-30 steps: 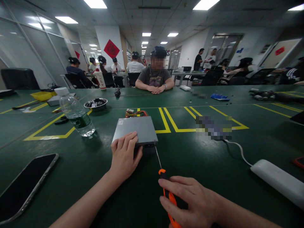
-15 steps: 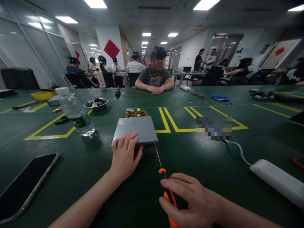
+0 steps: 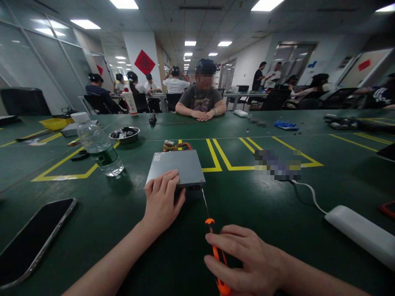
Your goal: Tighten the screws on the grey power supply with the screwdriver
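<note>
A grey metal computer power supply (image 3: 180,164) lies flat on the green table, its bundle of coloured cables (image 3: 177,146) at the far side. Across its near left corner rests my left hand (image 3: 162,199), fingers on the top and thumb against the front side, gripping it. My right hand (image 3: 247,257) holds a screwdriver (image 3: 219,263) by its orange and black handle. The thin shaft points away from me, and its tip meets the front face of the power supply near the right corner. The screw itself is too small to make out.
On the left stand a water bottle (image 3: 101,148) and a metal bowl (image 3: 124,135) of small parts; a phone (image 3: 37,238) lies nearer. A white power strip (image 3: 361,234) with a cable is at right. Opposite, a person (image 3: 200,96) sits with hands on the table (image 3: 265,213).
The screwdriver handle has turned in my right hand and shifted very slightly left. My left hand and the power supply stay in place.
</note>
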`<state>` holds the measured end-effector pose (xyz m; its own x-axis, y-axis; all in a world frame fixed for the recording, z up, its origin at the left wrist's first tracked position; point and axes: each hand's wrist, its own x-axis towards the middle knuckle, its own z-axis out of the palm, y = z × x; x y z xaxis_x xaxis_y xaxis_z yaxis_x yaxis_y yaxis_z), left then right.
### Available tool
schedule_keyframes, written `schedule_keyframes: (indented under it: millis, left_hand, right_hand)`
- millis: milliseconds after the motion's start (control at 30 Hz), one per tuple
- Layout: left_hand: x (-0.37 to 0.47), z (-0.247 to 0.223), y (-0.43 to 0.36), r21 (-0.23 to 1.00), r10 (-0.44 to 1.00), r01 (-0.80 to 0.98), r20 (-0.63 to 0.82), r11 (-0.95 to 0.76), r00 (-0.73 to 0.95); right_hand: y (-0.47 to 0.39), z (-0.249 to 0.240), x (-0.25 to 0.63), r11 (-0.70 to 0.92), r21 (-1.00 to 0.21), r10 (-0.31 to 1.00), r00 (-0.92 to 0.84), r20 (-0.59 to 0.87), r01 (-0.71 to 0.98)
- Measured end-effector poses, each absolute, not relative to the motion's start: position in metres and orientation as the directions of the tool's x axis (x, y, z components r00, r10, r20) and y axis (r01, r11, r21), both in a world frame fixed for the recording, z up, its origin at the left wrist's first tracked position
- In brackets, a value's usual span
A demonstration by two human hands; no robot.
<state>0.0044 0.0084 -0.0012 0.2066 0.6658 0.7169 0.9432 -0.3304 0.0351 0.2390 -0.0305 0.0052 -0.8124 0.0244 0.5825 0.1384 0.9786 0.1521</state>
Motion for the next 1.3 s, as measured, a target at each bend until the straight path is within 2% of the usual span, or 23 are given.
schedule_keyframes:
  millis: [200,433,633,933,1067,1300]
  left_hand:
    - [0.004,-0.002,0.009,0.046,0.666,0.942,0.719,-0.333,0.2]
    - [0.004,-0.002,0.009,0.029,0.665,0.944,0.717,-0.33,0.21]
    - [0.004,-0.002,0.009,0.043,0.674,0.943,0.71,-0.331,0.204]
    - [0.004,-0.003,0.009,0.059,0.676,0.941,0.711,-0.333,0.195]
    - [0.003,-0.004,0.009,0.054,0.682,0.943,0.704,-0.329,0.197]
    - [0.005,0.001,0.006,0.074,0.698,0.945,0.693,-0.319,0.182]
  right_hand:
    - [-0.031,0.001,0.236,0.98,0.136,0.024,-0.763,0.646,0.146]
    - [-0.031,0.01,0.235,0.976,0.166,0.016,-0.809,0.588,0.14]
    - [-0.034,0.008,0.237,0.957,0.173,0.042,-0.705,0.708,0.231]
    - [-0.032,0.009,0.235,0.975,0.142,0.048,-0.785,0.618,0.172]
    - [-0.032,0.01,0.233,0.965,0.169,0.037,-0.744,0.668,0.199]
    - [-0.034,0.005,0.226,0.967,0.133,0.054,-0.689,0.723,0.215]
